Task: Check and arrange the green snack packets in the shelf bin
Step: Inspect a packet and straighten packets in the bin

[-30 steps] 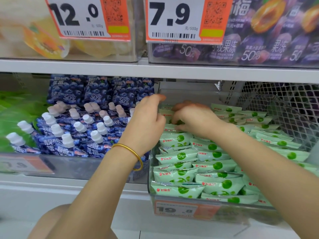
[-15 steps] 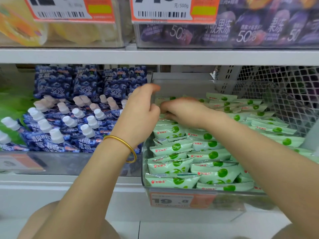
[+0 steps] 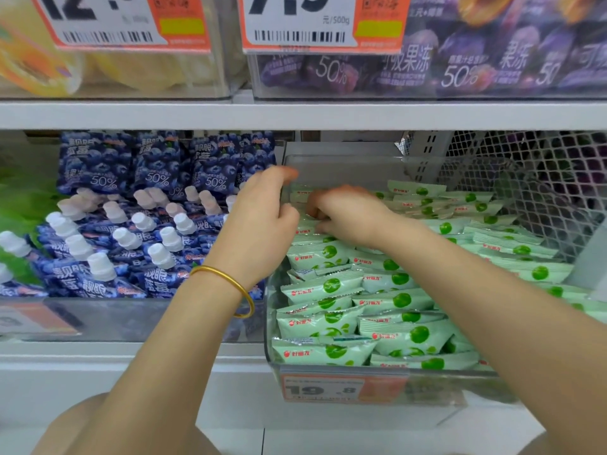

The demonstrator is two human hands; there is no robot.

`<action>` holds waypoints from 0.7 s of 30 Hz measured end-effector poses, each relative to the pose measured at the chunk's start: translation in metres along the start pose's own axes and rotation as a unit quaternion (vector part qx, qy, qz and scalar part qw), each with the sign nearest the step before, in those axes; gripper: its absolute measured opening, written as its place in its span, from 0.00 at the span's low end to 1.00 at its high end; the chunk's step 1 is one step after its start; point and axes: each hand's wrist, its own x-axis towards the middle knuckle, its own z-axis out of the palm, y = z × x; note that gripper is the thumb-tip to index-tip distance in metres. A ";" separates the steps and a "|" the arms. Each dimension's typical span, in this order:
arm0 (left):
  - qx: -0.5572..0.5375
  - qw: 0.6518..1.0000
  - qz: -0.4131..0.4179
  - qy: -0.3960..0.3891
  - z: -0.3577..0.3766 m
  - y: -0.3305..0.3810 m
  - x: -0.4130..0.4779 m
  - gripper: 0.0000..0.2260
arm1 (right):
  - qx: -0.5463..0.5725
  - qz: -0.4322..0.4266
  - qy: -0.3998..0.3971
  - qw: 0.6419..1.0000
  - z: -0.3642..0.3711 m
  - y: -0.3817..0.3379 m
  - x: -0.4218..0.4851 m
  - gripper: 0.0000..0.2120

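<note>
The right hand [image 3: 345, 211], fingertips hidden, clutches pale green foil snack packets [image 3: 331, 285] in the clear plastic bin [image 3: 269, 323]; whether the blurred left hand [image 3: 262, 221] grips anything cannot be told.

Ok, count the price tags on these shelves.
4: upper shelf, the 12 tag at left and the 7.9 tag centre; the 19.8 tag on the green packets' bin; a blurred tag lower left. More may lie off-frame.
</note>
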 end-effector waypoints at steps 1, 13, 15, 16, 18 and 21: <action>0.001 1.000 0.000 -0.002 0.000 0.000 0.000 0.21 | 0.008 0.000 -0.011 1.000 -0.001 0.000 -0.001 0.13; 0.005 1.000 -0.006 -0.010 -0.001 0.001 0.000 0.18 | 0.008 0.117 0.022 0.993 -0.008 0.012 0.022 0.07; 0.008 1.000 -0.008 -0.008 -0.001 0.001 0.000 0.18 | 0.024 0.146 0.029 0.989 -0.007 0.011 0.026 0.06; 0.009 1.000 -0.010 -0.008 -0.001 0.002 0.000 0.18 | 0.026 0.153 0.033 0.987 -0.006 0.010 0.026 0.07; 0.011 1.000 -0.012 -0.009 -0.001 0.002 -0.001 0.18 | 0.016 0.153 0.045 0.987 -0.007 0.008 0.023 0.07; 0.014 1.000 -0.012 -0.009 -0.001 0.002 -0.001 0.18 | 0.038 0.148 0.088 0.984 -0.010 0.010 0.018 0.06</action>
